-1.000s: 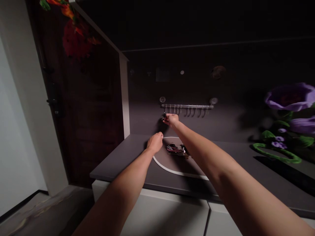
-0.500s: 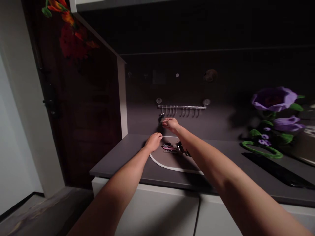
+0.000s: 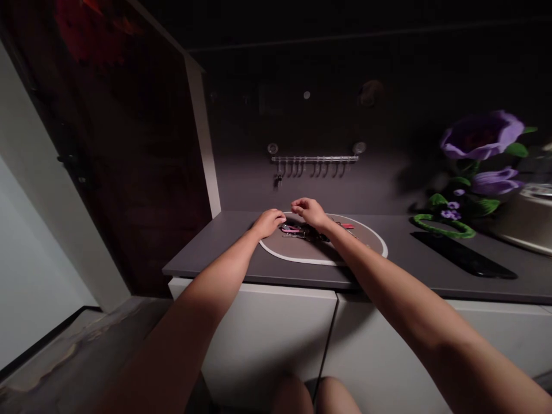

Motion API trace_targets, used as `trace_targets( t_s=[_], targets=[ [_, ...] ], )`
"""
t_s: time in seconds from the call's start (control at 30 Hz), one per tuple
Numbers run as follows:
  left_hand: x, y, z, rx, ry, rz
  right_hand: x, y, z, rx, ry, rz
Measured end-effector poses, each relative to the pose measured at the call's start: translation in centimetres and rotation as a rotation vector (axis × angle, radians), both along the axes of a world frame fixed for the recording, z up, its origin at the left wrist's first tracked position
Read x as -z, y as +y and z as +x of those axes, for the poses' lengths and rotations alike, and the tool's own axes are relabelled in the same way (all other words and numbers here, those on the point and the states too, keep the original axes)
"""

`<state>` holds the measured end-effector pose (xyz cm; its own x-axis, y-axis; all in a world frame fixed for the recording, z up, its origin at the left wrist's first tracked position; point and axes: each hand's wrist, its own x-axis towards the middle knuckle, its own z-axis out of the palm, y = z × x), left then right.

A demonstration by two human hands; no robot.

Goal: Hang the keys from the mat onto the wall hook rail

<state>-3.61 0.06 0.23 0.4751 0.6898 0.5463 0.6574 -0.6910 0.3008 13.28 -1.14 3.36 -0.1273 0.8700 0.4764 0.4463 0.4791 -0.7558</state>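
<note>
My left hand (image 3: 269,223) rests at the left edge of an oval brown mat (image 3: 366,237) with a white rim, fingers stretched out and bent at the tips. Above the mat's middle hovers my right hand (image 3: 310,211), fingers loosely curled and a little apart, with nothing visible in them. Beneath it lies a cluster of keys and small metal items, partly hidden by the hand; a pink loop-shaped piece (image 3: 290,229) shows at its left. A small dark key-like item (image 3: 279,180) hangs from the leftmost hook of a clear rod (image 3: 314,158) on the wall.
A red item (image 3: 347,226) lies on the mat's right half. Purple artificial flowers (image 3: 480,138), a green ring-shaped base (image 3: 442,227) and a long black object (image 3: 466,256) are to the right. The dark counter (image 3: 202,244) tops white cabinets (image 3: 267,328); a dark door (image 3: 142,172) stands at left.
My right hand has moved down and away from the hanging item, which now shows on its hook. My left hand stays at the mat's edge. The view has tilted downward.
</note>
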Motion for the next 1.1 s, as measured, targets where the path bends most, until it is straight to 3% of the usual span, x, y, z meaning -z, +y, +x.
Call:
trace_targets(
  t_s=[0.17, 0.33, 1.1],
  targets=[
    [0.0, 0.1, -0.3, 0.113, 0.009, -0.105, 1.3, -0.8, 1.0, 0.036, -0.380, 0.127],
    [0.1, 0.3, -0.9, 0.157, -0.072, -0.284, 1.3, -1.2, 0.9, 0.024, -0.557, 0.166],
    [0.0, 0.1, -1.2, 0.102, -0.222, -0.370, 1.3, -1.1, 0.6, 0.017, -0.541, 0.143]
  ],
)
